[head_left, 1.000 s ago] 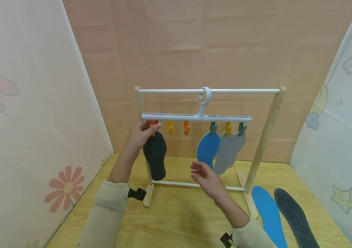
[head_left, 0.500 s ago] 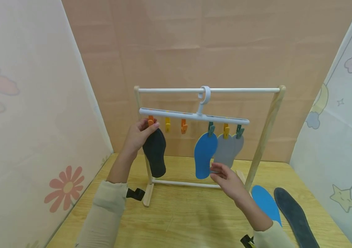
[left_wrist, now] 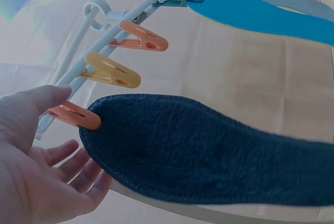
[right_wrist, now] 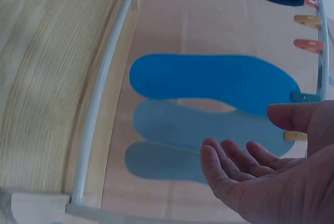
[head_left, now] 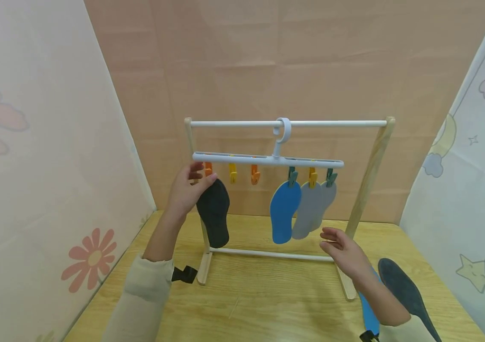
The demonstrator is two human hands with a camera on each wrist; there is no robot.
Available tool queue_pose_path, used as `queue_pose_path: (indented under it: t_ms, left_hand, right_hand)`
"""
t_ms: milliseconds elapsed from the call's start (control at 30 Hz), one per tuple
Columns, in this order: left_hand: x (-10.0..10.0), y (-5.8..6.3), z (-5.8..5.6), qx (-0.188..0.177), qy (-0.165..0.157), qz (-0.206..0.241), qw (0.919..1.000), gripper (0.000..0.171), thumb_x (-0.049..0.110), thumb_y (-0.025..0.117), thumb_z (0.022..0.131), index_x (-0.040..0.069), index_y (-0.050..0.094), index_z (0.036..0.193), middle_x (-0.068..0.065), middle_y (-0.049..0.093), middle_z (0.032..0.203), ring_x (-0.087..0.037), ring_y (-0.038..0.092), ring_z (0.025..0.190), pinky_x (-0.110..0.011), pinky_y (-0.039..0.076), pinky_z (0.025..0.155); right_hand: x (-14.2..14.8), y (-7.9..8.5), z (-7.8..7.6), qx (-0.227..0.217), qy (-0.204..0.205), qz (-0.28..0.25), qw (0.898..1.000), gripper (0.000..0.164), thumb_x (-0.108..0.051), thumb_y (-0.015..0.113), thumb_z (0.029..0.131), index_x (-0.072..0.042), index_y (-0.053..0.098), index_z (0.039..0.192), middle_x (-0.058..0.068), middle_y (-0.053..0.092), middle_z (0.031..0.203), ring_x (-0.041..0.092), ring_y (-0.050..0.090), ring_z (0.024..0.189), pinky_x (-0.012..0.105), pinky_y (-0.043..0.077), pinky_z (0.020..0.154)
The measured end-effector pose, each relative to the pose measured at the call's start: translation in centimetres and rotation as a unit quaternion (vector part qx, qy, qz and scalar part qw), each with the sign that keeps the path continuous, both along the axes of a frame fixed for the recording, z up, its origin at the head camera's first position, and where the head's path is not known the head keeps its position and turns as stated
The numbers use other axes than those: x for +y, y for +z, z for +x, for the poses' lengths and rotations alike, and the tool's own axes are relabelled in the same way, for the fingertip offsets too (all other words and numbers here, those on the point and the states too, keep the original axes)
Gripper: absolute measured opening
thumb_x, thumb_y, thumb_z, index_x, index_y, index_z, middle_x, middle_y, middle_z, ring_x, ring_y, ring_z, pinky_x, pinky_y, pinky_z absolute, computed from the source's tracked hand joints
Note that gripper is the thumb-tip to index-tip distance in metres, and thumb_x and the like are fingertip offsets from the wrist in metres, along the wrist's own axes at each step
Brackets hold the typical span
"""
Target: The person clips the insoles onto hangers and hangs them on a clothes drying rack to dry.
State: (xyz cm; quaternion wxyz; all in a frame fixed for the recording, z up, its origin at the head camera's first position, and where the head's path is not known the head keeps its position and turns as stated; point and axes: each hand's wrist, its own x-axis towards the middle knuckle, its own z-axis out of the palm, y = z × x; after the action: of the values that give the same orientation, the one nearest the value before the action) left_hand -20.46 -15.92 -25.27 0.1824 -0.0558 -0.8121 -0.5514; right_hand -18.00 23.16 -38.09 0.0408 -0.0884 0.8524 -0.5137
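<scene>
A dark fuzzy insole point(head_left: 213, 216) hangs from the leftmost orange clip point(left_wrist: 78, 116) of a white clip hanger point(head_left: 242, 159). My left hand point(head_left: 186, 194) is beside that clip, its thumb near it and its fingers spread apart, no longer squeezing it. Over the table at the right, my right hand point(head_left: 347, 254) holds nothing, with relaxed fingers. A blue insole point(head_left: 285, 209) and two grey insoles point(head_left: 308, 211) hang from green and yellow clips on the hanger's right half. Between them and the dark insole, a yellow clip point(left_wrist: 112, 71) and another orange clip point(left_wrist: 143, 37) bear nothing.
The hanger's hook goes over the top bar point(head_left: 225, 123) of a rack with wooden legs point(head_left: 368, 180). Another blue insole point(head_left: 369, 316), partly behind my right arm, and another dark insole point(head_left: 398, 282) lie on the wooden table point(head_left: 268, 299) at the right.
My right hand has moved right, past the hanging insoles toward those on the table. My left fingers have loosened from the orange clip. The hanger tilted, then came back closer to level.
</scene>
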Motion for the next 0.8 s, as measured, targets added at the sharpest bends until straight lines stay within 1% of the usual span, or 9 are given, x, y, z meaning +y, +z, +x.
queue_pose_path:
  t_ms: [167, 300, 467, 633, 733, 800]
  left_hand:
    - [0.2, 0.0, 0.7, 0.02, 0.035, 0.006, 0.9992, 0.074, 0.034, 0.078, 0.091, 0.005, 0.04, 0.148, -0.012, 0.047, 0.143, -0.033, 0.044, 0.127, -0.046, 0.041, 0.108]
    - [0.4, 0.2, 1.4, 0.038, 0.061, 0.003, 0.9974, 0.073, 0.032, 0.079, 0.09, 0.004, 0.041, 0.148, -0.012, 0.047, 0.143, -0.031, 0.045, 0.123, -0.045, 0.041, 0.106]
    - [0.6, 0.5, 2.3, 0.057, 0.074, -0.006, 0.9956, 0.068, 0.027, 0.078, 0.091, 0.001, 0.045, 0.144, -0.016, 0.048, 0.141, -0.033, 0.046, 0.122, -0.044, 0.04, 0.104]
    - [1.0, 0.7, 3.1, 0.076, 0.1, -0.026, 0.9918, 0.062, 0.025, 0.079, 0.09, 0.002, 0.048, 0.14, -0.013, 0.05, 0.136, -0.031, 0.047, 0.119, -0.042, 0.041, 0.102]
    - [1.3, 0.7, 3.7, 0.095, 0.116, -0.036, 0.988, 0.06, 0.024, 0.079, 0.09, 0.003, 0.049, 0.137, -0.012, 0.052, 0.13, -0.03, 0.048, 0.115, -0.04, 0.042, 0.098]
    - [1.6, 0.7, 4.1, 0.114, 0.116, -0.041, 0.9858, 0.058, 0.022, 0.08, 0.089, 0.003, 0.051, 0.135, -0.014, 0.054, 0.127, -0.031, 0.05, 0.112, -0.042, 0.043, 0.096]
  right_hand:
    - [2.1, -0.4, -0.1, -0.016, -0.013, 0.021, 1.0, 0.068, -0.038, 0.054, 0.106, 0.0, 0.028, 0.156, 0.027, 0.039, 0.154, 0.047, 0.039, 0.139, 0.059, 0.041, 0.106]
    - [3.8, -1.0, 0.0, -0.019, -0.026, 0.032, 0.999, 0.071, -0.04, 0.052, 0.106, 0.003, 0.025, 0.156, 0.029, 0.037, 0.154, 0.048, 0.038, 0.139, 0.06, 0.041, 0.106]
    - [5.8, -1.6, 0.0, -0.024, -0.029, 0.04, 0.999, 0.075, -0.044, 0.05, 0.106, 0.005, 0.022, 0.156, 0.031, 0.033, 0.155, 0.051, 0.035, 0.139, 0.063, 0.04, 0.105]
    - [7.5, -2.2, 0.0, -0.016, -0.042, 0.072, 0.996, 0.074, -0.044, 0.049, 0.106, 0.006, 0.023, 0.155, 0.033, 0.035, 0.153, 0.052, 0.039, 0.136, 0.062, 0.042, 0.102]
    - [8.6, -2.7, 0.1, -0.021, -0.047, 0.083, 0.995, 0.076, -0.046, 0.048, 0.106, 0.007, 0.022, 0.155, 0.034, 0.034, 0.153, 0.054, 0.038, 0.136, 0.063, 0.043, 0.1]
    - [9.3, -2.9, 0.1, -0.032, -0.052, 0.093, 0.994, 0.078, -0.048, 0.046, 0.106, 0.008, 0.022, 0.155, 0.036, 0.033, 0.153, 0.055, 0.037, 0.136, 0.063, 0.043, 0.099]
